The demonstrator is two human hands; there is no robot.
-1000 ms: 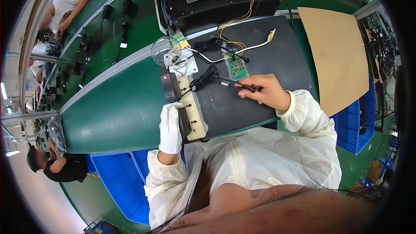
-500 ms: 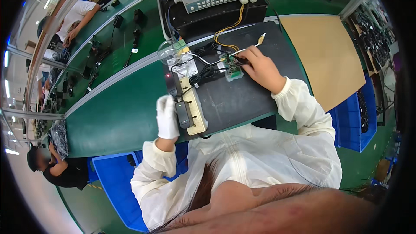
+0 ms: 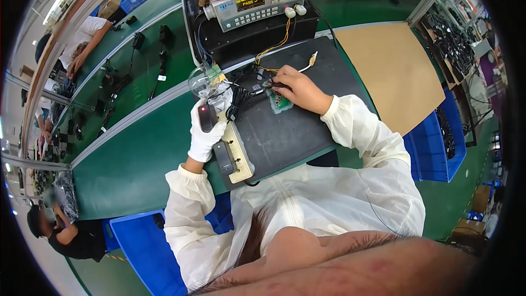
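Observation:
My left hand (image 3: 204,138), in a white glove, is closed around a black power adapter (image 3: 207,118) with a lit red light. That adapter sits at the far end of a cream power strip (image 3: 241,165). A second black adapter (image 3: 224,157) is plugged in nearer to me. My bare right hand (image 3: 304,93) pinches a black cable plug (image 3: 281,85), mostly hidden by the fingers, at a small green circuit board (image 3: 280,102). A bundled black cable (image 3: 238,100) lies between the two hands. Beside the strip's far end stands a clear glass bulb (image 3: 203,82).
A bench meter (image 3: 257,8) with a lit display stands at the back on a black box. Brown cardboard (image 3: 392,77) covers the right side. Blue bins (image 3: 433,148) flank the bench. More adapters lie on the green line (image 3: 137,71) at left, where other people sit.
My left hand has moved away from me and closed on the far adapter. My right hand stays at the circuit board. The meter's display has changed, and the whole view has shifted slightly.

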